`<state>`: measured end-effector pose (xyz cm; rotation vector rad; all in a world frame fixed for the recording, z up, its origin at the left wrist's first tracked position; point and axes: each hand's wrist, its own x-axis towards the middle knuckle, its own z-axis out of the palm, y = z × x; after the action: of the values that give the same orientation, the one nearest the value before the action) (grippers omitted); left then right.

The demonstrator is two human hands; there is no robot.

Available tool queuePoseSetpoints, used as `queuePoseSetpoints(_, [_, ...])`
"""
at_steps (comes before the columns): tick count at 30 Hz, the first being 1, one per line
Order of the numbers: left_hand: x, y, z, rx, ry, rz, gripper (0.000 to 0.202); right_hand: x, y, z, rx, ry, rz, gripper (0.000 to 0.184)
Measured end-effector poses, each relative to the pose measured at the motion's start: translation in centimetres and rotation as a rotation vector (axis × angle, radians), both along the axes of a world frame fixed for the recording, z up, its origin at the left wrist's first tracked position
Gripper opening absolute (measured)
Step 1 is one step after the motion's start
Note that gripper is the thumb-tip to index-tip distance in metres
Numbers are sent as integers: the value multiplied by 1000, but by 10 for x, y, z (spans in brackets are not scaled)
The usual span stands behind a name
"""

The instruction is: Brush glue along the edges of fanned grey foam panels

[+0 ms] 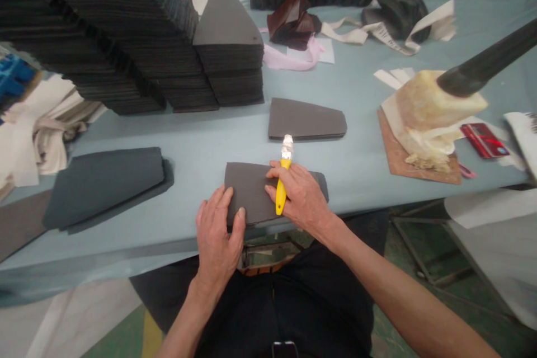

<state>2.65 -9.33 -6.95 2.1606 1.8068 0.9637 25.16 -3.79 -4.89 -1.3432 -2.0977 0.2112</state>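
Note:
My right hand (300, 193) is closed around the yellow handle of a brush (282, 184), whose whitish, caked end points away from me. Beneath that hand lies a small stack of dark grey tapered panels (255, 193) near the table's front edge. My left hand (220, 229) rests at the stack's left end, thumb and fingers apart along its edge. Just beyond the brush tip is another small stack of grey panels (308, 117). Farther left, darker panels (109, 184) lie in a loose, fanned pile.
Tall stacks of dark panels (126, 28) stand at the back left, beside a shorter stack (229, 28). A glue-crusted yellowish container (436, 103) sits on a brown board (390, 151) at right, near a red box (484, 140). Pale cloth strips (50, 128) lie at far left.

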Motion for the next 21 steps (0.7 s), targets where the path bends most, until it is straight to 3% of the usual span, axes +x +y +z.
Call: queuePoseSetpoints(21, [1,0,-2,67,47,-3,45,-1,0,-2,76,-10,-6,17])
